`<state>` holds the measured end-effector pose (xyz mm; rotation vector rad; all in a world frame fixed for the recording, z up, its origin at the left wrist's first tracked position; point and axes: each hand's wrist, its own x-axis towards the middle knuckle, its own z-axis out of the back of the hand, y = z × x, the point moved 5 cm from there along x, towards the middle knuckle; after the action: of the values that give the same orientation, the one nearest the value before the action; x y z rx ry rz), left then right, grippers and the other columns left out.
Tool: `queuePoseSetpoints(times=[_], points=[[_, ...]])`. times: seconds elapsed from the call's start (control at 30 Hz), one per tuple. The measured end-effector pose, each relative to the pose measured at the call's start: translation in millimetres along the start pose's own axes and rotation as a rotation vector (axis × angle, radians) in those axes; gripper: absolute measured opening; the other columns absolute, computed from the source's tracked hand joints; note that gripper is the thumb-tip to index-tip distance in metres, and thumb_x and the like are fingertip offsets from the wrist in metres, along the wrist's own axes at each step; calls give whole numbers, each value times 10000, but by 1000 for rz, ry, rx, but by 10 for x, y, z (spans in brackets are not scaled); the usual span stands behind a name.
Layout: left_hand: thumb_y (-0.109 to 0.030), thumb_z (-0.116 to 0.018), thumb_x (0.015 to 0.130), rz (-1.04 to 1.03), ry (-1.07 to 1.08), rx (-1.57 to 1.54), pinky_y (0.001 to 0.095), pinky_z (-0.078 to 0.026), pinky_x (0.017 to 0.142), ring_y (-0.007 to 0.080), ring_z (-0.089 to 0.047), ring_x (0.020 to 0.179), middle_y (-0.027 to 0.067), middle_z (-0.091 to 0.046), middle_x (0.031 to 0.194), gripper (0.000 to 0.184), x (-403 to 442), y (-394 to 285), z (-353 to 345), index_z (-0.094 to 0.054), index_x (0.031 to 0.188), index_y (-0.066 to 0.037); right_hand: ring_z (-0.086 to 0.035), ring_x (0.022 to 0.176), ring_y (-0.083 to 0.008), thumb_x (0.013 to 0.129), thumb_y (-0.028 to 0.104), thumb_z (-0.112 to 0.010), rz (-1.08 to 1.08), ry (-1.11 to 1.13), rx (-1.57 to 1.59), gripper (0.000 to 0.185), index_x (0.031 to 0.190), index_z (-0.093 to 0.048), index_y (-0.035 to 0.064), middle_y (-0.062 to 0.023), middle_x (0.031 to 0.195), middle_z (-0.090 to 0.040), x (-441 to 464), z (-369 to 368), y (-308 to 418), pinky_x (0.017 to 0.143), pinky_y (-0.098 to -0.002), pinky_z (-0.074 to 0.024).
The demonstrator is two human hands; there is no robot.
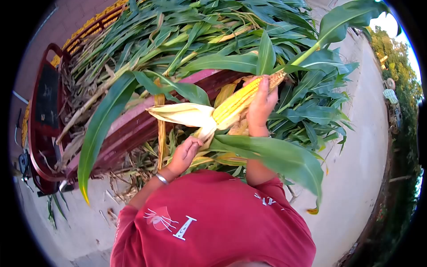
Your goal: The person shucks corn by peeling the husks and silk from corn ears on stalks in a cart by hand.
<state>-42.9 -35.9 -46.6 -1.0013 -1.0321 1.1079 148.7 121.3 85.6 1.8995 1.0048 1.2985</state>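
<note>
A yellow ear of corn (235, 105) lies at a slant before my chest, its kernels bare. Pale husk leaves (184, 114) are peeled back from its lower left end. My right hand (260, 109) is closed around the upper part of the ear, near the brown tip. Lower left, my left hand (183, 155), with a silver bangle (162, 178) on the wrist, is closed on the husk at the ear's base. A broad green leaf (275, 155) extends under the ear, in front of my right forearm.
A dark red cart (104, 144) heaped with green corn stalks (200, 33) stands ahead, stalks spilling over its right side. Dry leaves (129, 184) litter the concrete ground (356, 147). Behind the cart is more yellow corn (91, 22). A person (391, 95) is far off at the right.
</note>
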Motion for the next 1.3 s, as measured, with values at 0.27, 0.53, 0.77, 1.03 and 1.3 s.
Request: queuePoseSetpoints(times=[0.27,0.53,0.77,1.03,1.3], points=[[-128,-430,996,206,5,-315,221,-359,559,61,-405,616,-30,-445,723,131,63,228,-60,-544,976,-66,-584,789,-186,964,229,-485,138,161,95,282,1080,-460,-27,-114,890,-581,-260,-255,130,765,-315,-477],[-170,-556,957,119,30,-294,221,-417,748,66,-489,819,-30,-525,918,181,331,-471,303,-544,1097,-56,-564,835,-217,1008,332,-332,275,130,113,475,1298,-334,-43,-156,1016,-539,-468,-297,310,802,-352,-473],[-217,-571,937,-187,104,-169,311,-402,966,152,-497,1094,66,-522,1176,366,887,-1421,200,-493,1228,-9,-574,921,-214,1020,394,-260,288,151,145,534,1288,-383,-52,-173,1127,-557,-585,-266,373,839,-338,-469],[-169,-615,913,-148,97,-248,285,-445,893,128,-540,1004,52,-561,1085,341,912,-1536,88,-517,1199,-13,-586,999,-238,1023,283,-277,29,111,356,408,1121,-519,-31,-162,1127,-585,-548,-191,566,916,-359,-452],[-195,-650,889,-159,79,-175,289,-442,895,139,-559,1040,46,-573,1101,388,955,-1645,113,-509,1210,-28,-604,980,-192,1018,231,-403,-470,-90,950,226,1033,-542,54,-64,1019,-636,-461,-138,139,908,-348,-464]])
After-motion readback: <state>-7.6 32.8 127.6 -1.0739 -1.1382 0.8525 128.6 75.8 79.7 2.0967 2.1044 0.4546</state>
